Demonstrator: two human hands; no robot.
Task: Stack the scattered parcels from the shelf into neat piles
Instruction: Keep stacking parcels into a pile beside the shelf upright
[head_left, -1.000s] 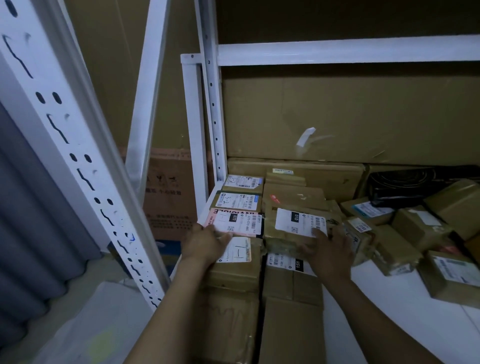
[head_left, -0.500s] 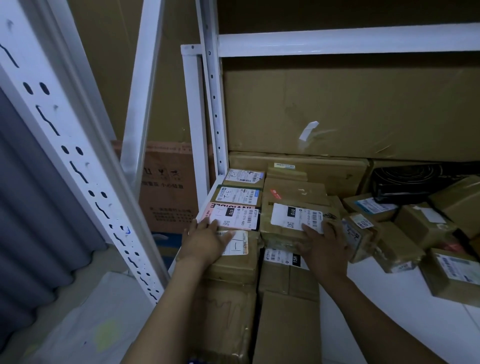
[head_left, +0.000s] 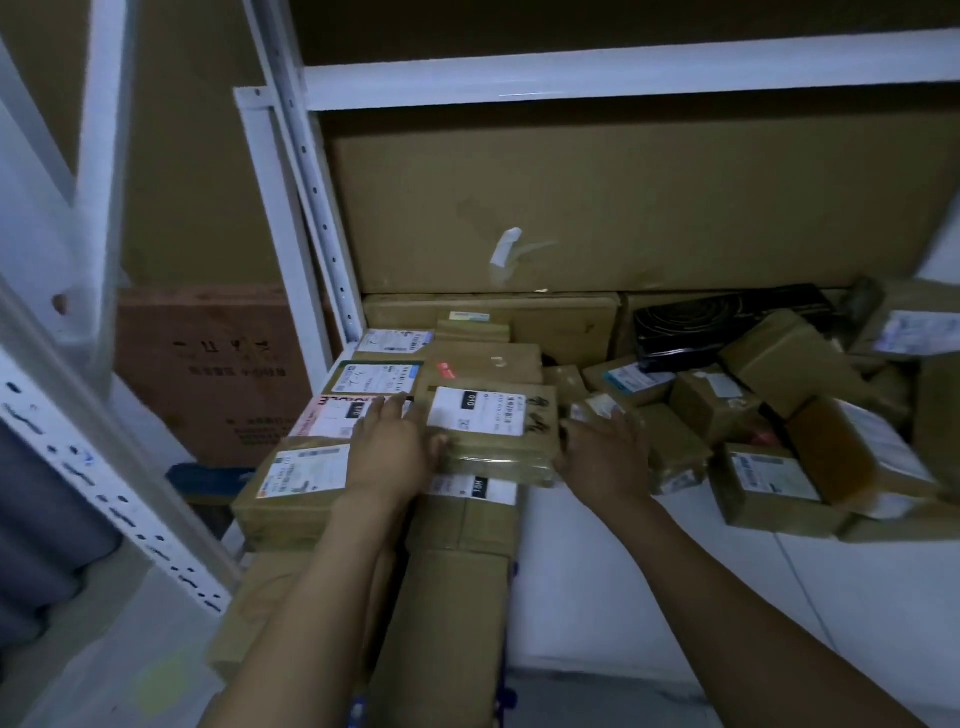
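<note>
Our left hand (head_left: 387, 452) and right hand (head_left: 605, 454) flank the labelled parcel (head_left: 493, 434), fingers (head_left: 387, 413) seemingly straight, pressing its sides; loose parcels (head_left: 763, 478) lie at three o'clock.

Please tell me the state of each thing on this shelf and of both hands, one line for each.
010-label parcel, flat on top of a pile, between both hands.
left hand, fingers straight, resting on the pink-label parcel.
right hand, touching the 010-label parcel's right side.
pink-label parcel, flat, partly under the left hand.
loose parcels, tilted, not stacked.
cardboard sheet, upright at the back, tape peeling.
</note>
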